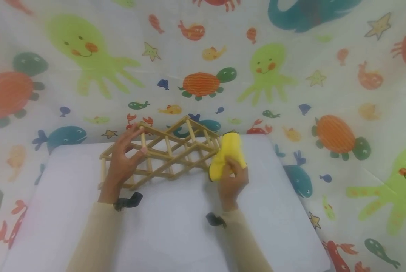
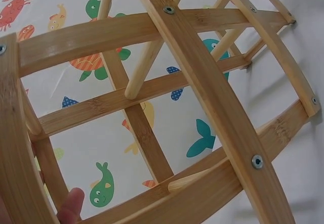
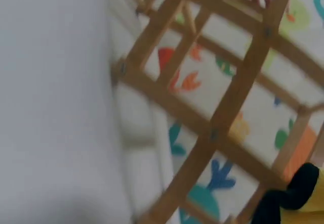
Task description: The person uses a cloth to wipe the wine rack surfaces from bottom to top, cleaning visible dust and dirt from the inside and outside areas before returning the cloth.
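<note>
A lattice rack of wooden slats and round dowels (image 1: 162, 169) stands spread open on the white table. My left hand (image 1: 121, 158) grips its left part, fingers at the top of a dowel and thumb lower down; one fingertip (image 2: 72, 205) shows against the slats in the left wrist view. In my right hand (image 1: 234, 182) is a yellow cloth (image 1: 231, 146) with dark edging, pinched and held against the rack's right end. The right wrist view shows only a corner of the cloth (image 3: 310, 199) beside the slats (image 3: 248, 72). The cloth hides that end of the rack.
The white tabletop (image 1: 175, 226) extends in front of the rack, towards me. Behind it and at both sides hangs a curtain (image 1: 175, 71) printed with sea animals, close to the rack's back. A dark strap (image 1: 129, 201) is on each wrist.
</note>
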The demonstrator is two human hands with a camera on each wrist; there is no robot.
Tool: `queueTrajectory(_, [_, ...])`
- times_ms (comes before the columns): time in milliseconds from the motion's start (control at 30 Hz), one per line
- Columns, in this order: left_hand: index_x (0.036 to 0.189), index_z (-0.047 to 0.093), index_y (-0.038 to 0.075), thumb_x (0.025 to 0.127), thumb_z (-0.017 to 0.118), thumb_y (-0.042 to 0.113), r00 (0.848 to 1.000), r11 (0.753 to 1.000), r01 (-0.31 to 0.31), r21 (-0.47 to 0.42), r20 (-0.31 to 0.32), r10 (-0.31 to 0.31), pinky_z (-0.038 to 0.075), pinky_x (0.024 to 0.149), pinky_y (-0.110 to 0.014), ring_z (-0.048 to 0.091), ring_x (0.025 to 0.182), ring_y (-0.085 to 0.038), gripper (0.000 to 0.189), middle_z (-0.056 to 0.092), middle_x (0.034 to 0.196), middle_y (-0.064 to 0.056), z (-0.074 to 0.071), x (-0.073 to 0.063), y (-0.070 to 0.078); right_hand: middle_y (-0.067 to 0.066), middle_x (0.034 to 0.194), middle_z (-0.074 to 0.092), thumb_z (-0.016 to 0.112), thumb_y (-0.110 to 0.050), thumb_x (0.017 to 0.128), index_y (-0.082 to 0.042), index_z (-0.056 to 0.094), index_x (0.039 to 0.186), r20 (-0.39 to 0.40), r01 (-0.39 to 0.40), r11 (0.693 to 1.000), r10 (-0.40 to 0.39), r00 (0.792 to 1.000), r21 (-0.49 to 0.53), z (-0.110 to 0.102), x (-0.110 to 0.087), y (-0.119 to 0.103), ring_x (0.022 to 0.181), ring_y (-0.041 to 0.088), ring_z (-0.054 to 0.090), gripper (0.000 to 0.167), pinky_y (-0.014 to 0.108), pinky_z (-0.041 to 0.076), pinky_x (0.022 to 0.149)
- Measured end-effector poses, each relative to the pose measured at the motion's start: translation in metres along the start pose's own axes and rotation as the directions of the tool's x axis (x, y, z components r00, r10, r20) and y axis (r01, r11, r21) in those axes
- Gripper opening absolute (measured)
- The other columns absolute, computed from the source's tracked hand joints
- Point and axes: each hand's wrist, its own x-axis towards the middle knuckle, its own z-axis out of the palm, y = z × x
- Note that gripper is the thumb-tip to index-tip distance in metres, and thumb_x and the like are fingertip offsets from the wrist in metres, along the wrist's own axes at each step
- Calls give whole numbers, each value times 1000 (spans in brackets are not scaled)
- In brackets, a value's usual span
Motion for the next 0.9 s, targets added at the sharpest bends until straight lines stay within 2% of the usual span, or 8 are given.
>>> queueTrajectory(133, [155,56,20,94,74,12,1000,1000,5,2,-2,-5,40,113,-75,29,161,-30,64,33,174,6,-3,1,-1,14,90,78,70,13,81,-6,84,101,13,149,985,-151,988,85,13,-15,-38,72,25,68,31,23,59,73])
queueTrajectory(300, [156,55,24,96,72,16,1000,1000,10,7,8,-10,38,114,-76,27,161,-30,63,31,175,10,-3,1,-7,15,93,75,74,12,81,-4,83,106,139,265,950,-288,947,164,37,-44,-73,76,23,69,31,26,62,71])
queueTrajectory(400, [156,55,27,97,72,16,1000,1000,16,14,12,-16,37,115,-76,26,162,-28,63,30,175,10,-1,0,-11,12,92,75,77,7,82,-8,83,110,229,308,944,-328,916,117,50,-62,-78,78,23,69,32,28,62,71])
queueTrajectory(567, [156,55,28,97,71,16,1000,1000,25,16,7,-25,38,116,-74,26,162,-27,63,31,175,10,-1,1,-11,10,90,78,81,2,78,-12,85,104,317,370,929,-361,877,35,67,-83,-62,76,22,71,30,29,61,66])
queueTrajectory(633, [156,55,28,97,72,17,1000,1000,27,11,9,-27,38,116,-74,26,162,-26,63,31,175,11,-2,3,-10,7,82,77,80,3,75,-12,85,93,324,370,929,-348,880,-5,70,-87,-52,70,21,69,24,29,59,61])
queueTrajectory(700, [156,56,27,96,72,18,1000,1000,23,5,16,-23,38,116,-73,26,162,-27,62,32,175,9,-2,4,-9,5,75,75,78,3,72,-11,83,84,317,340,938,-303,899,-70,69,-90,-42,64,20,65,19,31,55,56])
queueTrajectory(800, [156,56,25,96,72,17,1000,1000,13,1,24,-13,38,115,-74,26,161,-28,63,32,175,5,-3,6,-7,5,71,74,74,9,71,-8,80,77,287,199,977,-169,943,-80,65,-90,-29,63,22,65,19,34,56,58])
queueTrajectory(900, [156,55,22,95,73,16,1000,1000,9,6,28,-9,38,114,-76,25,162,-30,63,32,175,1,-5,7,-6,8,81,77,75,11,75,-7,83,84,246,23,999,-16,969,-26,59,-88,-24,72,24,70,22,34,59,66])
